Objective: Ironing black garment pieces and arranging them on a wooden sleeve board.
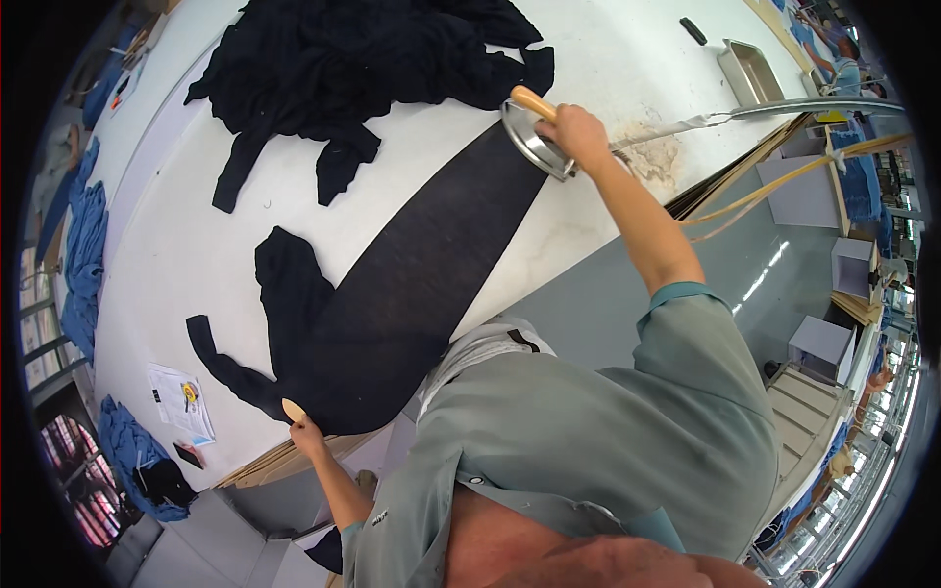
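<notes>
My right hand [580, 137] is closed around the wooden handle of a silver iron [530, 147]. The iron rests at the far end of a long, flat, dark knit garment [421, 235], near the table's right side. At the garment's near left end, my left hand [308, 437] is closed on a pale wooden piece [292, 410] with a rounded tip. The rest of that wooden piece is hidden. Two dark sleeves [294, 279] spread leftward from the garment over the white table [186, 265].
A pile of dark garments [363, 59] covers the table's far part. A metal tray [751, 73] and a small black object [693, 31] lie at far right. A hose [814, 108] runs in from the right. Papers with a yellow tape measure [189, 392] lie at left.
</notes>
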`<state>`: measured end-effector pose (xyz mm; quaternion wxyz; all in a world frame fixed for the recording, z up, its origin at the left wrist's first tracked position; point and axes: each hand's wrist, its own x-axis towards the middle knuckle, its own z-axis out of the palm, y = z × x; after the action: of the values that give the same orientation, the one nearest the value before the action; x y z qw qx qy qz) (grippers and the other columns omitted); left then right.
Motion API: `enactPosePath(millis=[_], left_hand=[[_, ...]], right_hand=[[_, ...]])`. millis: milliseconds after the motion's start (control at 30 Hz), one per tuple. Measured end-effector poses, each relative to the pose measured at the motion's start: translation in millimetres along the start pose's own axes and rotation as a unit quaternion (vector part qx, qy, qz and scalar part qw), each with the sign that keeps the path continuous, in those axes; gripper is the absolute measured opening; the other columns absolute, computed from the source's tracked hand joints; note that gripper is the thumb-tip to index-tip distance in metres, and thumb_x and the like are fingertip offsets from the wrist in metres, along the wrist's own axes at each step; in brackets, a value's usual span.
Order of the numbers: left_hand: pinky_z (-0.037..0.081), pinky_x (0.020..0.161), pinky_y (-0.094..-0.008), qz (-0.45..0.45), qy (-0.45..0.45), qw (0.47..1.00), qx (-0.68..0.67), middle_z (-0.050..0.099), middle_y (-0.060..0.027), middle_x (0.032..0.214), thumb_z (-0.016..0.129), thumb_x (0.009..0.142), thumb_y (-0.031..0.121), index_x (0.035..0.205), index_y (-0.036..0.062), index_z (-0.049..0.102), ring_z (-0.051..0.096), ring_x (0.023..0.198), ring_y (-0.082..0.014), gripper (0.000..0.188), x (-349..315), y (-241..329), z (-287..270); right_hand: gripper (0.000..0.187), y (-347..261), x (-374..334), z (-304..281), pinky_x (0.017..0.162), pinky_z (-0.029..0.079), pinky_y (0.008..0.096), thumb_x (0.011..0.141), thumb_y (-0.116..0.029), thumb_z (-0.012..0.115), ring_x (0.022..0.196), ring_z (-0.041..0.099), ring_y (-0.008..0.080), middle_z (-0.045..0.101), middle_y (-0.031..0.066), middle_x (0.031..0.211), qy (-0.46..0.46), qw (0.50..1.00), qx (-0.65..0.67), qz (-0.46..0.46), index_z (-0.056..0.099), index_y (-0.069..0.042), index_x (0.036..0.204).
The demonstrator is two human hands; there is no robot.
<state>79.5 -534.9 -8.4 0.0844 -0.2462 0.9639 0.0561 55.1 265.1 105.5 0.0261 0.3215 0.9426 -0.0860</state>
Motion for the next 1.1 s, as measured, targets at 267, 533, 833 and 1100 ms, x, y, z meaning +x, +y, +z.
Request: enactPosePath(millis=[267, 533, 833, 1100], left_hand=[[0.053, 0.08, -0.0401, 0.032, -0.087, 0.942, -0.324, 0.058, -0.0214, 0.118, 0.051, 0.099, 0.031, 0.122, -0.005, 0.053, 0.064, 0.095, -0.0337, 0.043, -9, 91, -93], [0.055, 0.087, -0.0368, 0.026, -0.107, 0.752, -0.65, 0.063, -0.0183, 0.115, 0.05, 0.1, 0.024, 0.122, -0.0039, 0.055, 0.064, 0.101, -0.0278, 0.036, 82, 95, -208], [0.048, 0.084, -0.0211, 0.068, -0.137, 0.831, -0.535, 0.064, -0.0095, 0.114, 0.056, 0.095, 0.003, 0.132, -0.0042, 0.053, 0.061, 0.096, -0.013, 0.037, -9, 40, -162], [0.05, 0.07, -0.0265, -0.075, -0.318, 0.806, -0.493, 0.065, -0.0067, 0.095, 0.047, 0.099, 0.015, 0.108, 0.001, 0.061, 0.061, 0.081, -0.0152, 0.021, -92, -29, -4]], right_hand=[[0.058, 82, 22, -5, 0.066, 0.051, 0.0401, 0.086, -0.054, 0.064, 0.069, 0.062, 0.0323, 0.062, 0.017, 0.08, 0.005, 1.0, 0.01, 0.002, 0.064, 0.004, 0.085], [0.054, 124, -25, -12, 0.069, 0.052, 0.0394, 0.087, -0.053, 0.064, 0.076, 0.063, 0.0294, 0.058, 0.0145, 0.095, 0.043, 0.988, -0.069, 0.128, 0.067, -0.001, 0.1], [0.06, 77, -96, 41, 0.09, 0.048, 0.0447, 0.089, -0.051, 0.063, 0.106, 0.057, 0.0391, 0.057, 0.0243, 0.117, 0.303, 0.953, 0.02, -0.017, 0.058, 0.002, 0.119], [0.071, -76, -169, 160, 0.105, 0.027, 0.0649, 0.095, -0.055, 0.049, 0.138, 0.028, 0.0493, 0.024, 0.0297, 0.152, 0.145, 0.984, 0.093, -0.053, 0.036, -0.008, 0.147]])
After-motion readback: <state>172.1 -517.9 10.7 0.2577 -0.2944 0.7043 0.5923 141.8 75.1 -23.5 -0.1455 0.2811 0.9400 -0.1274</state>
